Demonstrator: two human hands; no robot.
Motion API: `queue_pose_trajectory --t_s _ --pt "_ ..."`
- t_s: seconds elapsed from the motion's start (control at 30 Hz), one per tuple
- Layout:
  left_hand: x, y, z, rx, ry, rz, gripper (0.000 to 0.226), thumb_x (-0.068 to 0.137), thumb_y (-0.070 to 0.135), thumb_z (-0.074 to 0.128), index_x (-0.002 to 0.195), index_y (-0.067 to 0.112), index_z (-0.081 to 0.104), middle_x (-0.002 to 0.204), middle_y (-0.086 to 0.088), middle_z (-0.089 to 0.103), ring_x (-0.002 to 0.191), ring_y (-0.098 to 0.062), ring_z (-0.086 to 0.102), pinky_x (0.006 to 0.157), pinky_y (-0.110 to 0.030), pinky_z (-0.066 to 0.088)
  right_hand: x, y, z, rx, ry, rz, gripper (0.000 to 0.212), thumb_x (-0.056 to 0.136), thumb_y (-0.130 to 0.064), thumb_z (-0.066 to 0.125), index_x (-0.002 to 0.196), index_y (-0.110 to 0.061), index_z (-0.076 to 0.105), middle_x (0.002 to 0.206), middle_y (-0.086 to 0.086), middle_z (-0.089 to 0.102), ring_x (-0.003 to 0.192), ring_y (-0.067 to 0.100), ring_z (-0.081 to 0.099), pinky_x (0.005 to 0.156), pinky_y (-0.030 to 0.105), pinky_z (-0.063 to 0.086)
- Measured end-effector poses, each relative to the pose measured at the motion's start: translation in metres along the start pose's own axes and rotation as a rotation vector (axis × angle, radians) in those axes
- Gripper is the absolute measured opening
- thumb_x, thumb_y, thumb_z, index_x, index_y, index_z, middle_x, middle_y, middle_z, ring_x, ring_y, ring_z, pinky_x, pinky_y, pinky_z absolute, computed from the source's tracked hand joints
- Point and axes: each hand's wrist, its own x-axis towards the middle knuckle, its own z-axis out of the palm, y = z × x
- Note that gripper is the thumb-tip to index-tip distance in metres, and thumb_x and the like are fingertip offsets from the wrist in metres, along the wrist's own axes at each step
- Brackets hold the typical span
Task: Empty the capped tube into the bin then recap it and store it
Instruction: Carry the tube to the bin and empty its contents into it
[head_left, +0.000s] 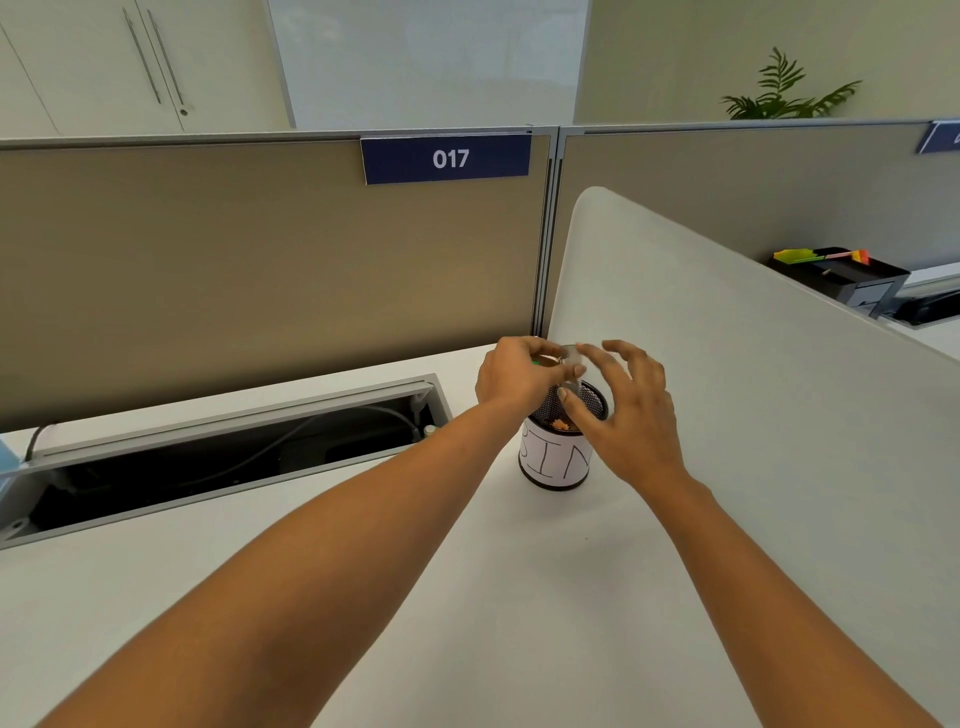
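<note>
A small black mesh bin (555, 457) with a white paper label reading "BIN" stands on the white desk near the right divider. Orange bits lie inside it. Both hands hover just above its rim. My left hand (511, 375) is closed around something small with a green spot showing, probably the cap. My right hand (623, 405) holds a clear tube (570, 366) between thumb and forefinger, tilted over the bin's mouth, its other fingers spread. The tube is blurred and partly hidden by the fingers.
An open cable tray (218, 457) is sunk into the desk at left. A tan partition with a "017" sign (448, 158) stands behind. A white curved divider (727, 364) closes the right side. A black organiser (841, 280) sits on the neighbouring desk.
</note>
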Motion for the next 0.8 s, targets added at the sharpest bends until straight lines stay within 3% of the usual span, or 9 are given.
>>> queue_pose_trajectory --t_s 0.1,0.2,0.3,0.4,0.47,0.6,0.7,0.8 --pt "0.003 0.0 0.0 -0.07 0.054 -0.068 0.038 0.076 0.04 0.069 0.1 0.011 0.07 0.115 -0.007 0.069 0.109 -0.024 0.059 0.092 -0.039 0.047 -0.004 0.001 -0.003 0.069 0.094 0.004 0.045 0.078 -0.036 0.058 0.118 -0.019 0.048 0.124 0.008 0.05 0.114 0.026 0.044 0.081 0.045 0.046" --pt "0.006 0.001 -0.002 -0.195 0.067 -0.154 0.03 0.078 0.038 0.068 0.082 0.008 0.071 0.095 -0.008 0.075 0.088 -0.017 0.062 0.089 -0.039 0.048 -0.011 0.004 -0.002 0.039 0.114 -0.016 0.034 0.076 -0.037 0.053 0.102 -0.015 0.053 0.111 0.007 0.055 0.105 0.025 0.047 0.075 0.045 0.049" --pt "0.007 0.001 -0.003 -0.236 0.093 -0.227 0.027 0.077 0.037 0.069 0.066 0.012 0.066 0.087 -0.008 0.073 0.071 -0.014 0.053 0.079 -0.035 0.047 -0.014 0.008 0.0 0.013 0.083 -0.033 0.037 0.075 -0.044 0.047 0.1 -0.019 0.057 0.111 0.008 0.054 0.106 0.025 0.046 0.075 0.041 0.046" --pt "0.008 0.001 -0.003 -0.294 0.126 -0.299 0.03 0.074 0.04 0.071 0.074 0.01 0.067 0.092 -0.01 0.073 0.072 -0.02 0.05 0.068 -0.031 0.039 -0.013 0.006 -0.002 0.023 0.11 -0.034 0.033 0.075 -0.043 0.049 0.097 -0.02 0.06 0.111 0.008 0.054 0.105 0.022 0.044 0.074 0.038 0.043" --pt "0.011 -0.002 -0.002 -0.33 0.126 -0.34 0.045 0.071 0.044 0.073 0.092 0.005 0.068 0.098 -0.012 0.073 0.075 -0.022 0.05 0.067 -0.031 0.038 -0.013 0.005 -0.003 0.021 0.136 -0.034 0.03 0.075 -0.041 0.05 0.093 -0.018 0.06 0.108 0.009 0.055 0.102 0.021 0.043 0.073 0.038 0.044" --pt "0.012 -0.001 0.001 -0.335 0.111 -0.338 0.049 0.071 0.045 0.072 0.099 0.004 0.067 0.101 -0.013 0.072 0.087 -0.026 0.057 0.07 -0.032 0.04 -0.013 0.006 -0.001 -0.002 0.06 -0.027 0.034 0.075 -0.041 0.055 0.103 -0.021 0.062 0.115 0.01 0.053 0.109 0.024 0.042 0.078 0.041 0.043" --pt "0.011 0.0 0.001 -0.31 0.103 -0.317 0.042 0.073 0.041 0.072 0.092 0.005 0.067 0.101 -0.013 0.072 0.086 -0.025 0.056 0.074 -0.032 0.041 -0.013 0.007 0.002 -0.033 -0.027 -0.02 0.041 0.074 -0.043 0.057 0.111 -0.025 0.061 0.122 0.011 0.052 0.116 0.028 0.04 0.082 0.044 0.042" --pt "0.009 -0.002 -0.001 -0.302 0.104 -0.322 0.033 0.074 0.04 0.071 0.07 0.009 0.062 0.097 -0.014 0.073 0.082 -0.025 0.054 0.072 -0.032 0.039 -0.011 0.006 0.001 -0.013 -0.021 -0.018 0.035 0.074 -0.041 0.058 0.104 -0.023 0.066 0.119 0.011 0.055 0.116 0.031 0.042 0.081 0.046 0.043"
